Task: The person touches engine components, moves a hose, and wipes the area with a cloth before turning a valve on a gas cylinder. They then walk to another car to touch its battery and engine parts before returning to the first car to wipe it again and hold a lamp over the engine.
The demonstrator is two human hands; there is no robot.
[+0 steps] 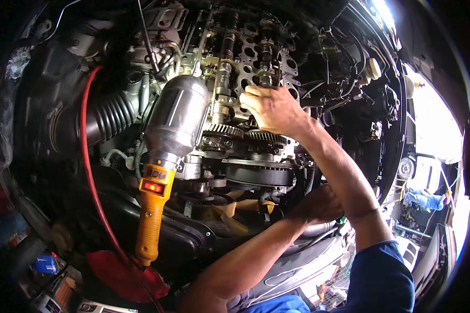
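Note:
My right hand (pixel 270 108) is over the open top of an engine, its fingers curled down beside the right-hand camshaft (pixel 265 57). What the fingertips pinch is hidden beneath them. Below that hand are two toothed gears (pixel 266 137). My left hand (pixel 325 203) is lower, at the front right of the engine, partly behind my right forearm; its fingers are hidden. A work lamp (pixel 154 208) with an orange handle, lit red switch and metal shade lies to the left, apart from both hands. Another camshaft (pixel 223 78) runs alongside the first.
A red cable (pixel 86 141) curves down the left side past a ribbed black intake hose (pixel 112 116). A belt pulley (pixel 258 175) sits below the gears. Wiring (pixel 344 73) hangs at the right. A person in blue (pixel 425 199) is in the background.

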